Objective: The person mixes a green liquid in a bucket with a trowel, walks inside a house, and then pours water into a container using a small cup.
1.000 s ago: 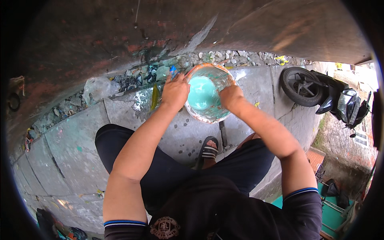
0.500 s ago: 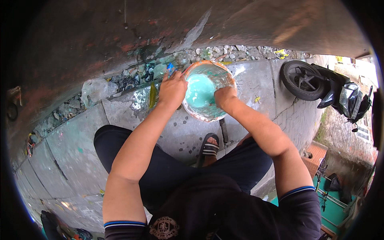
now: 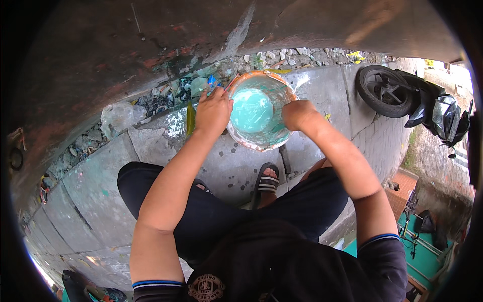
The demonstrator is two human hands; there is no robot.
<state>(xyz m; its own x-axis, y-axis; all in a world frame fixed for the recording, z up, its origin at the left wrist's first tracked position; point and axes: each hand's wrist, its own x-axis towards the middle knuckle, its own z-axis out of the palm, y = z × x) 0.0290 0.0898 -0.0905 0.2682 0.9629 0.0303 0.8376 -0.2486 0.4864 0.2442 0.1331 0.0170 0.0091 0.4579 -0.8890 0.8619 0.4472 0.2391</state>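
A round bucket (image 3: 290, 84) with an orange, paint-smeared rim stands on the paving between my hands. Pale turquoise paint (image 3: 251, 110) lies in its bottom, and streaks of it coat the inner wall. My left hand (image 3: 214, 111) is closed on the bucket's left rim; a thin reddish strip shows beside its fingertips. At the right rim, my right hand (image 3: 300, 116) is curled into a fist over the bucket's edge. Whatever it holds, if anything, is hidden behind the fingers.
A dark, stained wall (image 3: 201, 30) runs along the far side, with rubble (image 3: 282, 56) and a crumpled clear plastic bag (image 3: 118, 120) at its foot. A black motorcycle (image 3: 422, 103) stands at the right. My sandalled foot (image 3: 268, 180) is just below the bucket.
My right hand has moved from inside the bucket up and right to its right rim. My left hand stays at the left rim. The paint surface looks wider and smoother.
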